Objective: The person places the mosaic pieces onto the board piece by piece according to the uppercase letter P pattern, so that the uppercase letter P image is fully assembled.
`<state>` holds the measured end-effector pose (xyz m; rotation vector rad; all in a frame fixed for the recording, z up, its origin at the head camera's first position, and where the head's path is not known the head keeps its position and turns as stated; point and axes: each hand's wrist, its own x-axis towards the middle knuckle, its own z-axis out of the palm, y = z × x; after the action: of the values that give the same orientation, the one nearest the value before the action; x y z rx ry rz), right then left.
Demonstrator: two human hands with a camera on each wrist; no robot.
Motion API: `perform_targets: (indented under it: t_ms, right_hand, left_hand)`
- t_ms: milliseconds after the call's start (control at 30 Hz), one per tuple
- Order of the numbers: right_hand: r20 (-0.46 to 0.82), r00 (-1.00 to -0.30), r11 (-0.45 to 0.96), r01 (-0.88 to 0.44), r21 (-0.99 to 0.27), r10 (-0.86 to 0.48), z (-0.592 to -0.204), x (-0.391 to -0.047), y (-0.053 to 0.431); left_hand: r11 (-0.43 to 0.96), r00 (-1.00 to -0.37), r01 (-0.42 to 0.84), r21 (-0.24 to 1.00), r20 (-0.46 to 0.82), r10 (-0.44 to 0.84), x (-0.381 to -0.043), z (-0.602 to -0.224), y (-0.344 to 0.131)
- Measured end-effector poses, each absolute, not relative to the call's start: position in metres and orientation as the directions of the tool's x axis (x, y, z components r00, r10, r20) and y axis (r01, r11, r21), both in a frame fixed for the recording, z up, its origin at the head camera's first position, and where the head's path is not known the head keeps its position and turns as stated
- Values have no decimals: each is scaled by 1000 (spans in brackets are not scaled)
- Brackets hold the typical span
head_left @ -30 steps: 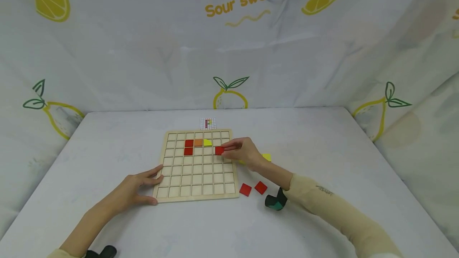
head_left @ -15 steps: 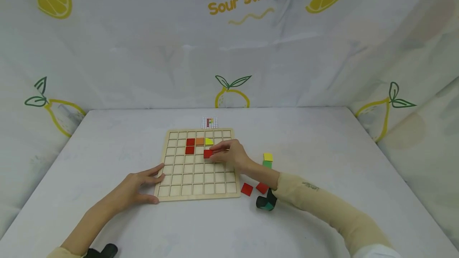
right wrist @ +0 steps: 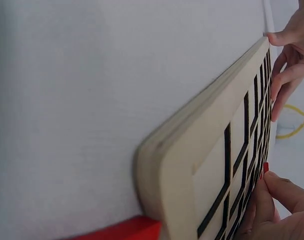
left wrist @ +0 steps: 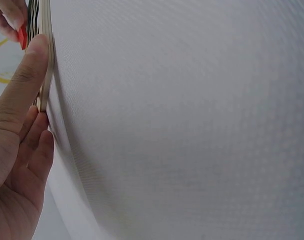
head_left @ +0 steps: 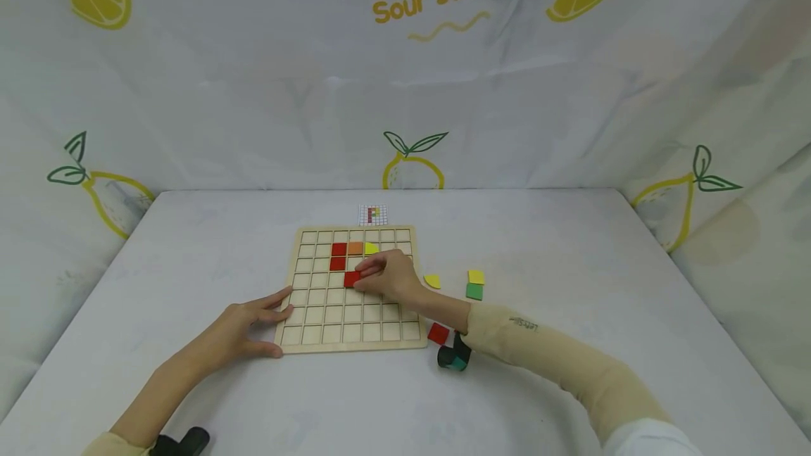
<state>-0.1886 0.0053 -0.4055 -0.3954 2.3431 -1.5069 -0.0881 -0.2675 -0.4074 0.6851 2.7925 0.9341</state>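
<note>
A wooden grid board (head_left: 310,335) lies flat on the white table. Set in its upper rows are two red tiles (head_left: 338,264), an orange tile (head_left: 356,248) and a partly covered yellow tile (head_left: 371,248). My right hand (head_left: 391,277) pinches a red square tile (head_left: 351,279) by its right side, over the grid just below and right of the lower red tile. At the board's left edge my left hand (head_left: 243,326) rests with spread fingers and thumb touching the rim. In the left wrist view, its thumb (left wrist: 29,75) lies straight along that edge.
Right of the board lie a rounded yellow tile (head_left: 432,281), a yellow tile (head_left: 476,276), a green tile (head_left: 474,291) and a red tile (head_left: 438,333) by the right wrist's black camera (head_left: 453,356). A small printed pattern card (head_left: 373,214) lies behind the board.
My right hand has carried the red tile leftward and slightly toward me across the board. The left hand has stayed at the board's edge. The head view has shifted slightly.
</note>
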Motion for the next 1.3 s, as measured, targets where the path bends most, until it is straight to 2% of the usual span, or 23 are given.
perform_targets:
  t_ms: [467,1033,1300]
  right_hand:
    - [-31,-898,429,-180,-885,-440,-405,-191,-9]
    - [-22,-880,403,-195,-894,-475,-404,-193,-9]
    - [-55,-863,411,-182,-893,-503,-400,-193,-7]
  left_hand:
    - [705,-892,370,605,20,452,-89,-408,-266]
    - [709,-897,358,607,12,443,-89,-406,-265]
    - [735,-898,369,569,15,439,-91,-404,-264]
